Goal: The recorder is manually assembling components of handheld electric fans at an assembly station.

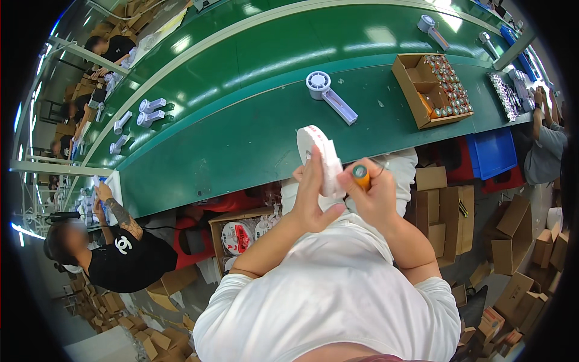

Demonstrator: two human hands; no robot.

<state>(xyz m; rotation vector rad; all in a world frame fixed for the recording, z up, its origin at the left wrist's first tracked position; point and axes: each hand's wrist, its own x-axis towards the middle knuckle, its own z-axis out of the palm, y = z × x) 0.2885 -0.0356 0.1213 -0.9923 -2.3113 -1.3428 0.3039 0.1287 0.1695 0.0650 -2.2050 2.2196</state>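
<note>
Your left hand (312, 202) is gripping a white roll (328, 161), which is standing on edge above your lap; its fingers are wrapping around the side while the thumb is pointing out toward the right. Your right hand (380, 190) is pinching an orange cylindrical cell (360, 175), its greenish end facing up, just beside the roll. Whether the right fingertips are touching the roll, you are not showing clearly.

Beyond the hands, a pale lilac handheld fan (331, 98) is lying on the green workbench (247, 142). To its right, a cardboard box (406, 93) is holding rows of similar cells (449, 84), mostly along its right side. A blue bin (493, 155) is sitting below the bench edge, farther right. At far left, more fans (149, 113) are lying on the green surface, and a co-worker in a black shirt (132, 259) is working at the bench.
</note>
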